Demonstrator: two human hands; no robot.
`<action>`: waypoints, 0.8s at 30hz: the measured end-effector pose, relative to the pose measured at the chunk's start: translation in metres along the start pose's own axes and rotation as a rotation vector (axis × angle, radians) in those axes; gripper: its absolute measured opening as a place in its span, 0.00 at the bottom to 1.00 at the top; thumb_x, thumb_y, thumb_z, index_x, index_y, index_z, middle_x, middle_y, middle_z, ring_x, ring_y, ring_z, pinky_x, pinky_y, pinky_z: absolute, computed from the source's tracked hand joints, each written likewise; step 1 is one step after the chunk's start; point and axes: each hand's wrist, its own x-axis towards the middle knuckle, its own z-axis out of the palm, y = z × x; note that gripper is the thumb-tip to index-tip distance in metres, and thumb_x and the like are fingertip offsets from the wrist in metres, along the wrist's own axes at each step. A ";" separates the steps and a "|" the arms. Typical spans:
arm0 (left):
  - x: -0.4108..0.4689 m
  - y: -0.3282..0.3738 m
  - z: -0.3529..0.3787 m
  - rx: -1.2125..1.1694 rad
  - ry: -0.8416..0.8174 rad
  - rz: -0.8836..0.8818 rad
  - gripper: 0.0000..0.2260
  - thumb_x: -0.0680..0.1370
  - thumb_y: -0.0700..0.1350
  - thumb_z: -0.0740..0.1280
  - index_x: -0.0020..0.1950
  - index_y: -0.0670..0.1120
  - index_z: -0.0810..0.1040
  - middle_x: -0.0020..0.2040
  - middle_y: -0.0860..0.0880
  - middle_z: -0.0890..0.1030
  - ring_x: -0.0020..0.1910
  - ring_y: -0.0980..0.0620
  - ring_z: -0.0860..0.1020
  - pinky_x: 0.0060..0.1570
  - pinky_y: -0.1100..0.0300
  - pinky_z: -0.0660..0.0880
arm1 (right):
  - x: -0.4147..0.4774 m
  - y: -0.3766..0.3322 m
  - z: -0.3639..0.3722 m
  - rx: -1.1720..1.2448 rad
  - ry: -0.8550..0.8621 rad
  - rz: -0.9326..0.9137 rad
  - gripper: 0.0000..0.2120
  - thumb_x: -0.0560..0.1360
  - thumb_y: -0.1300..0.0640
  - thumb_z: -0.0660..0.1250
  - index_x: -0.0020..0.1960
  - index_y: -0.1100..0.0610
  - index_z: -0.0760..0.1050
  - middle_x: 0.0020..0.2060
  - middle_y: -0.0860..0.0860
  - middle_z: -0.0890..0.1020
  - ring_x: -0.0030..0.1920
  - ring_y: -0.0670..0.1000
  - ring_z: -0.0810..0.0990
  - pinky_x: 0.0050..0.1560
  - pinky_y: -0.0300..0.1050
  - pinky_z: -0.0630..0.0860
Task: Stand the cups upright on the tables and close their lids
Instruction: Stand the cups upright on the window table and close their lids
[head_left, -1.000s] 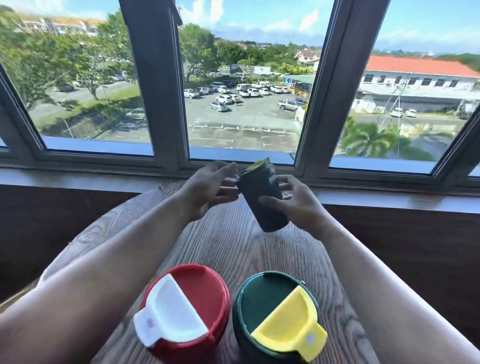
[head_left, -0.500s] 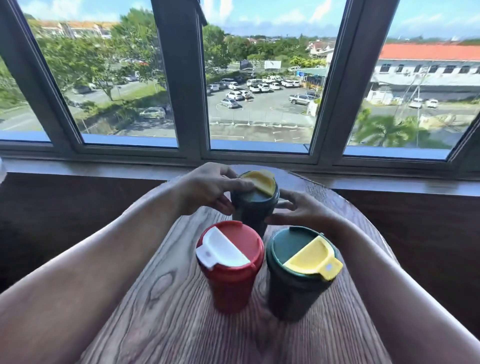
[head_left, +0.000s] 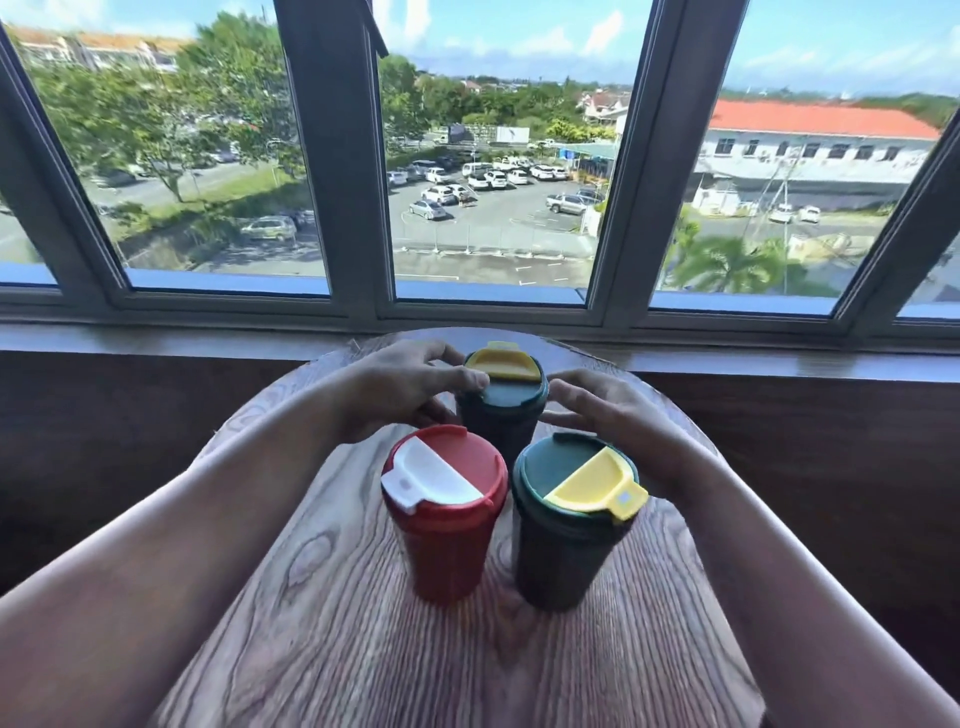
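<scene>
While the far green cup (head_left: 501, 402) stands upright at twelve o'clock on the worktop (head_left: 363, 623), left hand (head_left: 400, 387) fingers press its lid; right hand (head_left: 605, 410), loosely spread, steadies alongside.

Both your arms are bare all the way up, with no sleeves showing. Your left hand (head_left: 410, 387) and right hand (head_left: 605, 410) are bare too, fingers all uncovered.

Head cam: above and behind fingers (head_left: 470, 382), facing forward-down
Range: close over table (head_left: 363, 639)
Beyond fingers: window (head_left: 488, 218)
</scene>
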 end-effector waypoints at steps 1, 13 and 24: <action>0.000 0.001 0.001 -0.013 -0.003 0.014 0.13 0.75 0.46 0.73 0.55 0.41 0.76 0.44 0.45 0.83 0.35 0.47 0.80 0.37 0.58 0.78 | 0.000 0.000 0.001 -0.002 0.007 -0.002 0.18 0.77 0.51 0.66 0.63 0.61 0.75 0.58 0.56 0.84 0.57 0.49 0.84 0.53 0.37 0.80; -0.011 0.006 0.001 -0.016 -0.015 0.055 0.11 0.71 0.44 0.77 0.47 0.42 0.78 0.34 0.48 0.81 0.32 0.52 0.77 0.33 0.62 0.74 | -0.013 -0.012 -0.003 0.018 0.031 -0.039 0.23 0.72 0.50 0.75 0.60 0.64 0.77 0.57 0.64 0.83 0.58 0.65 0.83 0.67 0.65 0.73; -0.011 0.000 0.003 0.021 -0.007 0.046 0.20 0.62 0.51 0.80 0.48 0.41 0.82 0.39 0.42 0.79 0.37 0.47 0.75 0.36 0.58 0.70 | -0.021 -0.012 -0.005 -0.038 0.009 -0.040 0.13 0.76 0.60 0.70 0.58 0.66 0.78 0.45 0.55 0.85 0.40 0.43 0.84 0.40 0.32 0.77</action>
